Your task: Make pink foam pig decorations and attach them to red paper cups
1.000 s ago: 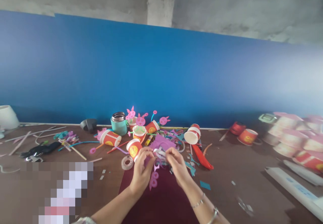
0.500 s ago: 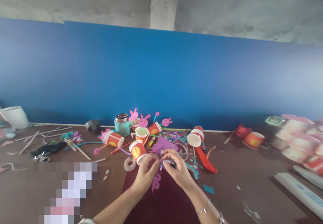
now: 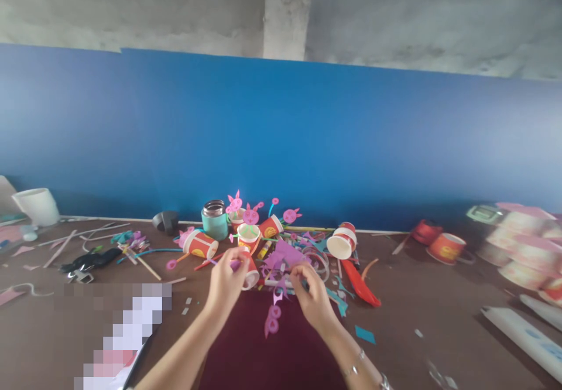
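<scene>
My left hand (image 3: 225,284) is curled beside a tipped red paper cup (image 3: 251,279), with a bit of purple showing at its fingers. What it grips, if anything, I cannot make out. My right hand (image 3: 309,293) has its thumb and fingertips pinched together by the purple paper scraps (image 3: 283,254); anything between them is too small to name. Between the hands lies a purple scrap with a hole (image 3: 278,297). Pink paper cut-outs (image 3: 272,321) rest nearer me on a dark maroon surface (image 3: 263,358).
Behind the hands stand decorated cups (image 3: 248,236) and a teal jar (image 3: 215,220). A red strip (image 3: 360,284) lies to the right, near a stacked cup pair (image 3: 342,242). Farther right are a red cup (image 3: 445,249) and pink-white stacked items (image 3: 518,243). Black straps (image 3: 90,261) lie left.
My hands have moved apart. The left went left and up toward the tipped cup, covering where the tape roll was; the right shifted slightly right. The purple holed scrap now shows between them.
</scene>
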`<state>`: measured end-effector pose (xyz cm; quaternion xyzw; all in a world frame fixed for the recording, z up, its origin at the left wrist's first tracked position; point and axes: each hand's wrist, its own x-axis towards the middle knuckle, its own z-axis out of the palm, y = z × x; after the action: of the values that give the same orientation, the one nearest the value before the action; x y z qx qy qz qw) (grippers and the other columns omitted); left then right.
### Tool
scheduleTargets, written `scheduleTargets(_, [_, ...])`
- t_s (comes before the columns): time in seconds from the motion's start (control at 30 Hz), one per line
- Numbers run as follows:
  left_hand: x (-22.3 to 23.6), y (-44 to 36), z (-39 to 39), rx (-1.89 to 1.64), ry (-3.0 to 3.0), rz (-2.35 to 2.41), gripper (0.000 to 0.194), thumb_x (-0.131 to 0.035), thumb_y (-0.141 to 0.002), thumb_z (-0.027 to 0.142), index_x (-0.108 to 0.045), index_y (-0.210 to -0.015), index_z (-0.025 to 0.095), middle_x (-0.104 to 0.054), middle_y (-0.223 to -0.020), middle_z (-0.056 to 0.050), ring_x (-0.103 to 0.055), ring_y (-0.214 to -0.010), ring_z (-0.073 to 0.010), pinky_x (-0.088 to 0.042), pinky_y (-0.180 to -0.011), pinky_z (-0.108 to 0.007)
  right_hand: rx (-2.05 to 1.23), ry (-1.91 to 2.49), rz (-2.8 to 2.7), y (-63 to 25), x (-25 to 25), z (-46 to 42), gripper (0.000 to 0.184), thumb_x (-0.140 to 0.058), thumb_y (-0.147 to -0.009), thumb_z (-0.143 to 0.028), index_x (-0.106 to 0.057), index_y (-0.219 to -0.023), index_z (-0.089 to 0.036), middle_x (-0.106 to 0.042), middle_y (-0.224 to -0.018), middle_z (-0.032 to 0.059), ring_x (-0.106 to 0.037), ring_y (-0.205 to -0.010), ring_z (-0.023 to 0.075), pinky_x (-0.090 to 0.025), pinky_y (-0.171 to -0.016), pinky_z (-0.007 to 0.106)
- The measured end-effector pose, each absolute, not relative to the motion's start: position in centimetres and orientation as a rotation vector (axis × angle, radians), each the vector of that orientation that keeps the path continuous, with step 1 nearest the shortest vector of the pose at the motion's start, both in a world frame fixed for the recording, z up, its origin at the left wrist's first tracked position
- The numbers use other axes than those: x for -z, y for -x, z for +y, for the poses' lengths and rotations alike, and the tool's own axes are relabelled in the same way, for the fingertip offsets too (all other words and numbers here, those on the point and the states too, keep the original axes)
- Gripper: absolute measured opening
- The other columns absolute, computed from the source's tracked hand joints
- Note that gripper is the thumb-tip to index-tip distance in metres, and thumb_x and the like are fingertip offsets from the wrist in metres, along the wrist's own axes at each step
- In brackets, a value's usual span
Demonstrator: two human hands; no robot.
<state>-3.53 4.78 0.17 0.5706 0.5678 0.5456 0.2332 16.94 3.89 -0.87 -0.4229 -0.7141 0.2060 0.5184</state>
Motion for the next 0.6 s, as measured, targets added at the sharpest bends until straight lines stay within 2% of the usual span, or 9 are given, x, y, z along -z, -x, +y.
scheduleTargets(0.07, [0.1, 5.7, 6.2, -1.399, -1.586, 1.747, 0.018, -0.059, -0.07, 0.023, -0.066, -0.086, 0.02, -0.067, -0.09, -0.006, -0.063, -0.092, -0.0251, -0.048, -0.076, -0.032, -0.494, 1.062, -1.685, -17.3, 1.3, 4.3, 0.014, -0.048, -0.087, -0.026, -0.052, -0.075, -0.02, -0.059, -0.082, 0.0054, -0.056, -0.079, 0.0197, -0.045, -0.075, 0.03])
scheduleTargets(0.13, [0.4, 7.2, 7.3, -1.379, -1.567, 1.774, 0.018, -0.059, -0.068, 0.024, -0.065, -0.085, 0.019, -0.066, -0.098, -0.008, -0.059, -0.102, -0.0269, -0.046, -0.082, -0.033, -0.497, 1.079, -1.674, -17.6, 1.6, 4.6, 0.014, -0.048, -0.087, -0.027, -0.053, -0.076, -0.019, -0.06, -0.083, 0.0055, -0.057, -0.08, 0.0198, -0.044, -0.074, 0.03])
scheduleTargets(0.23, [0.8, 8.0, 8.1, -1.287, -1.566, 1.701, 0.015, -0.059, -0.067, 0.03, -0.064, -0.076, 0.019, -0.068, -0.083, -0.006, -0.064, -0.085, -0.0239, -0.047, -0.073, -0.031, -0.506, 1.08, -1.681, -17.7, 1.9, 4.8, 0.013, -0.049, -0.086, -0.027, -0.054, -0.076, -0.019, -0.062, -0.084, 0.0064, -0.058, -0.082, 0.0205, -0.044, -0.074, 0.029])
scheduleTargets(0.33, [0.8, 7.6, 8.1, -1.19, -1.569, 1.59, 0.017, -0.058, -0.067, 0.035, -0.061, -0.066, 0.019, -0.063, -0.065, -0.001, -0.062, -0.065, -0.0195, -0.046, -0.059, -0.027, -0.539, 1.089, -1.695, -17.7, 1.8, 4.6, 0.015, -0.048, -0.087, -0.028, -0.054, -0.078, -0.018, -0.062, -0.084, 0.0061, -0.058, -0.081, 0.0199, -0.044, -0.072, 0.028])
scheduleTargets(0.47, [0.5, 6.8, 7.5, -1.102, -1.543, 1.449, 0.03, -0.059, -0.066, 0.045, -0.061, -0.075, 0.016, -0.062, -0.063, 0.0, -0.057, -0.054, -0.0144, -0.042, -0.05, -0.024, -0.633, 1.105, -1.715, -17.4, 1.8, 4.4, 0.017, -0.047, -0.088, -0.03, -0.054, -0.08, -0.018, -0.061, -0.082, 0.0048, -0.056, -0.073, 0.0174, -0.042, -0.067, 0.027])
scheduleTargets(0.6, [0.2, 6.2, 6.8, -0.964, -1.508, 1.344, 0.042, -0.059, -0.067, 0.055, -0.06, -0.079, 0.014, -0.052, -0.046, 0.005, -0.041, -0.034, -0.0089, -0.032, -0.037, -0.021, -0.745, 1.101, -1.674, -16.9, 1.9, 4.0, 0.019, -0.047, -0.088, -0.034, -0.054, -0.08, -0.017, -0.062, -0.086, 0.0063, -0.054, -0.072, 0.0168, -0.041, -0.066, 0.027])
